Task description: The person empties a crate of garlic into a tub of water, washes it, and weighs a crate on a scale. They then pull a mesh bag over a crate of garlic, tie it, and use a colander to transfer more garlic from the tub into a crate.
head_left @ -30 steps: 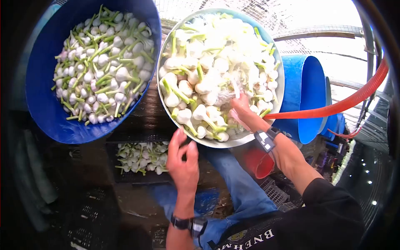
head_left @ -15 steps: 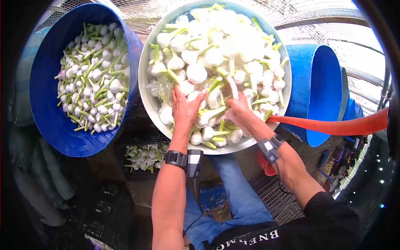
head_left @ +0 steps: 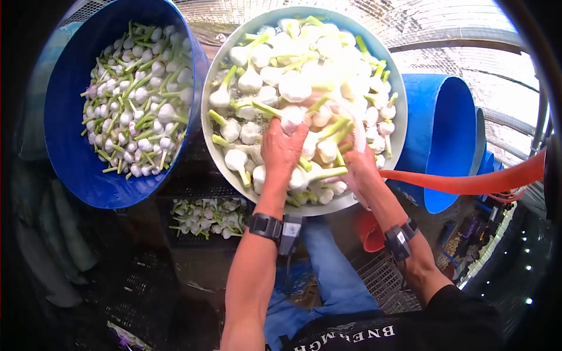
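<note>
Garlic bulbs (head_left: pixel 250 80) with green stems fill a round white tub (head_left: pixel 209 131) holding water. My left hand (head_left: pixel 284 146) is in the tub, its fingers closed on a garlic bulb (head_left: pixel 292 119) near the middle. On the tub's right side, my right hand (head_left: pixel 362 165) is closed round a pale, clear hose (head_left: pixel 358 131) that curves over the bulbs. Glare washes out part of the bulbs and the hose's end.
A blue tub (head_left: pixel 64 169) of garlic stands at the left. Below it, a black crate (head_left: pixel 170 234) holds more garlic. An orange hose (head_left: pixel 468 182) runs in from the right past blue barrels (head_left: pixel 418 123). A red bucket (head_left: pixel 369 231) is beneath the white tub.
My left hand has gone from outside the tub's front rim into the garlic, then further right and onto a bulb. My right hand has shifted right with the clear hose.
</note>
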Available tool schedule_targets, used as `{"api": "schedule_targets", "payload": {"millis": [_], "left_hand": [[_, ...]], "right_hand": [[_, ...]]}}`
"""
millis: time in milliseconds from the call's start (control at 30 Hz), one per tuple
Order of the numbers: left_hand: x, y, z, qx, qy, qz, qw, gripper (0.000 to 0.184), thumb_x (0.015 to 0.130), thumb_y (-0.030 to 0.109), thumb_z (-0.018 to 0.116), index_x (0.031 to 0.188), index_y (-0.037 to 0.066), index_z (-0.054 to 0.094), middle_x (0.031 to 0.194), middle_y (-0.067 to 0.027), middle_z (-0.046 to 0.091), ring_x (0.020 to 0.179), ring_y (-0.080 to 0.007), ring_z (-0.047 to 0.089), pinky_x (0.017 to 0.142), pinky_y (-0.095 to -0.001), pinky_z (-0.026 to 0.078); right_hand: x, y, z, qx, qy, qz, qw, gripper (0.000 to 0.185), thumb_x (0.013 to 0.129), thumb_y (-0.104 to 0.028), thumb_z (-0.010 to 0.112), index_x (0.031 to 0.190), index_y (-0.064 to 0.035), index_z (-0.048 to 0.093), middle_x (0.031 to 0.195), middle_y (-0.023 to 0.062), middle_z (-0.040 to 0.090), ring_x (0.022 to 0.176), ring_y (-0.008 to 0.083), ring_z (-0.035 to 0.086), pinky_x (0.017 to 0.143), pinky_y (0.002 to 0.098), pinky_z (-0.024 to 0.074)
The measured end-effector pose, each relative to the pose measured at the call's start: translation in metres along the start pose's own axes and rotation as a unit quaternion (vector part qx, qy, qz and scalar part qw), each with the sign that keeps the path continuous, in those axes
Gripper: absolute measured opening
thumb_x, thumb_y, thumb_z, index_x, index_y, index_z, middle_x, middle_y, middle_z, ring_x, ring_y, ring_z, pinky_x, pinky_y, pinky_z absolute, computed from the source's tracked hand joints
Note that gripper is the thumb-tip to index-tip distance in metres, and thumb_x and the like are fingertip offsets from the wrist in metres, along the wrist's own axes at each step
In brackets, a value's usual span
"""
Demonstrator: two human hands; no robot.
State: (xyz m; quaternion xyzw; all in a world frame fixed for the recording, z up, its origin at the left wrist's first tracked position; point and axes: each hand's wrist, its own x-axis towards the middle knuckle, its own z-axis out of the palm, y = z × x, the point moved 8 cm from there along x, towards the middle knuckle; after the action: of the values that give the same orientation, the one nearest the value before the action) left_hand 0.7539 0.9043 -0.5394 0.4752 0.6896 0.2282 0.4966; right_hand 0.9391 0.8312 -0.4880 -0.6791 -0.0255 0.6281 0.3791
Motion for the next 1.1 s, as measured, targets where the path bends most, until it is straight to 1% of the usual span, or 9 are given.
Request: {"api": "schedule_targets", "payload": {"millis": [200, 367, 467, 567, 733, 900, 1000, 1067, 1100], "left_hand": [[-0.036, 0.051, -0.021, -0.012, 0.004, 0.049, 0.999, 0.058, 0.078, 0.052, 0.071, 0.103, 0.001, 0.064, 0.094, -0.0210, 0.070, 0.089, -0.0377, 0.068, 0.078, -0.0461, 0.052], [-0.059, 0.072, -0.048, -0.012, 0.000, 0.058, 0.998, 0.065, 0.076, 0.056, 0.069, 0.108, -0.001, 0.062, 0.097, -0.0230, 0.068, 0.093, -0.0431, 0.063, 0.083, -0.0506, 0.050], [-0.068, 0.082, -0.058, -0.008, 0.021, 0.072, 0.997, 0.066, 0.075, 0.057, 0.070, 0.105, -0.002, 0.063, 0.098, -0.0241, 0.067, 0.093, -0.0432, 0.063, 0.083, -0.0511, 0.050], [-0.080, 0.088, -0.076, -0.051, 0.033, 0.067, 0.996, 0.060, 0.076, 0.050, 0.070, 0.107, -0.001, 0.062, 0.107, -0.0213, 0.064, 0.100, -0.0410, 0.060, 0.088, -0.0492, 0.049], [-0.120, 0.082, -0.147, -0.068, 0.064, 0.032, 0.995, 0.058, 0.080, 0.044, 0.068, 0.111, -0.004, 0.058, 0.112, -0.0224, 0.060, 0.103, -0.0420, 0.056, 0.090, -0.0492, 0.047], [-0.201, 0.026, -0.238, -0.064, 0.175, -0.012, 0.982, 0.061, 0.078, 0.042, 0.071, 0.119, -0.002, 0.056, 0.119, -0.0170, 0.060, 0.106, -0.0393, 0.057, 0.092, -0.0465, 0.046], [-0.235, -0.042, -0.290, -0.049, 0.223, -0.049, 0.972, 0.060, 0.078, 0.043, 0.072, 0.117, 0.000, 0.057, 0.113, -0.0201, 0.062, 0.101, -0.0405, 0.060, 0.090, -0.0470, 0.047], [-0.248, -0.101, -0.309, -0.087, 0.179, -0.109, 0.974, 0.064, 0.079, 0.043, 0.070, 0.119, -0.004, 0.053, 0.123, -0.0235, 0.057, 0.108, -0.0427, 0.056, 0.094, -0.0499, 0.046], [-0.253, -0.133, -0.317, -0.090, 0.199, -0.112, 0.969, 0.061, 0.079, 0.043, 0.070, 0.115, -0.004, 0.054, 0.121, -0.0229, 0.058, 0.106, -0.0414, 0.058, 0.093, -0.0503, 0.045]], "right_hand": [[-0.070, -0.028, 0.011, 0.046, -0.066, -0.058, 0.995, 0.072, 0.070, 0.011, 0.036, 0.142, 0.0035, 0.032, 0.133, 0.0264, 0.049, 0.106, 0.0457, 0.063, 0.069, 0.0570, 0.0629], [-0.106, -0.028, 0.015, 0.005, -0.054, -0.078, 0.995, 0.065, 0.072, 0.007, 0.047, 0.137, 0.0087, 0.039, 0.124, 0.0239, 0.057, 0.103, 0.0406, 0.065, 0.074, 0.0535, 0.0626], [-0.106, -0.025, -0.013, -0.076, -0.036, -0.123, 0.989, 0.060, 0.071, 0.006, 0.049, 0.131, 0.0101, 0.046, 0.122, 0.0199, 0.059, 0.102, 0.0316, 0.066, 0.087, 0.0420, 0.0584], [-0.115, -0.026, -0.020, -0.096, -0.005, -0.131, 0.987, 0.059, 0.070, 0.007, 0.049, 0.129, 0.0081, 0.050, 0.121, 0.0157, 0.061, 0.106, 0.0276, 0.065, 0.094, 0.0388, 0.0531], [-0.162, -0.017, 0.036, -0.109, -0.034, -0.104, 0.988, 0.061, 0.069, 0.009, 0.046, 0.130, 0.0069, 0.048, 0.117, 0.0149, 0.061, 0.101, 0.0266, 0.065, 0.083, 0.0371, 0.0570], [-0.221, 0.036, 0.102, -0.112, -0.069, -0.094, 0.987, 0.063, 0.067, 0.012, 0.044, 0.130, 0.0050, 0.046, 0.112, 0.0150, 0.060, 0.090, 0.0274, 0.067, 0.072, 0.0374, 0.0600], [-0.217, 0.100, 0.133, -0.162, -0.079, -0.045, 0.983, 0.064, 0.067, 0.011, 0.049, 0.130, 0.0016, 0.048, 0.114, 0.0146, 0.059, 0.095, 0.0296, 0.066, 0.074, 0.0407, 0.0603], [-0.216, 0.144, 0.151, -0.236, 0.005, -0.007, 0.972, 0.064, 0.068, 0.011, 0.051, 0.131, -0.0013, 0.048, 0.118, 0.0130, 0.060, 0.104, 0.0287, 0.064, 0.077, 0.0417, 0.0602], [-0.214, 0.170, 0.175, -0.230, -0.053, -0.003, 0.972, 0.065, 0.069, 0.011, 0.052, 0.132, -0.0023, 0.048, 0.120, 0.0127, 0.059, 0.107, 0.0279, 0.063, 0.080, 0.0411, 0.0598]]}}
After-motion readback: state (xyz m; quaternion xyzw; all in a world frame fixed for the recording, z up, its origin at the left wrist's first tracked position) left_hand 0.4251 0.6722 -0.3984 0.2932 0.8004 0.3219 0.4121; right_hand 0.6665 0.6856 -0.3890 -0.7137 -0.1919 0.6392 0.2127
